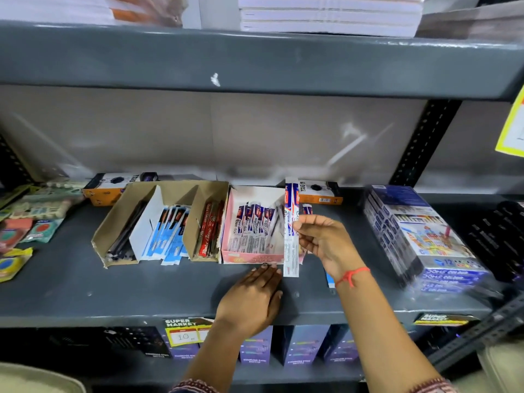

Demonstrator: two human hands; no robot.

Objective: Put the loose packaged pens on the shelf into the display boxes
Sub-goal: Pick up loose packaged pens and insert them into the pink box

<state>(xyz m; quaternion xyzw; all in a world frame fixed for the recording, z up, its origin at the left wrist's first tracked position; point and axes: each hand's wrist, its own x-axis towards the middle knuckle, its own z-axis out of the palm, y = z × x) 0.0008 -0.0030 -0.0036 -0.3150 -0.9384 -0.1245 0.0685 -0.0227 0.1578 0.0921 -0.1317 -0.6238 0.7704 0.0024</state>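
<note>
Right hand (320, 239) pinching upright packaged pen (291, 225)

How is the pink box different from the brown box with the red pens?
The pink display box is wider than the brown cardboard box. The pink one holds white, red and blue pen packets; the brown one holds red packets. The left hand rests on the shelf touching the pink box's front, while nothing touches the brown box. Both stand side by side on the grey shelf, open on top.
</note>
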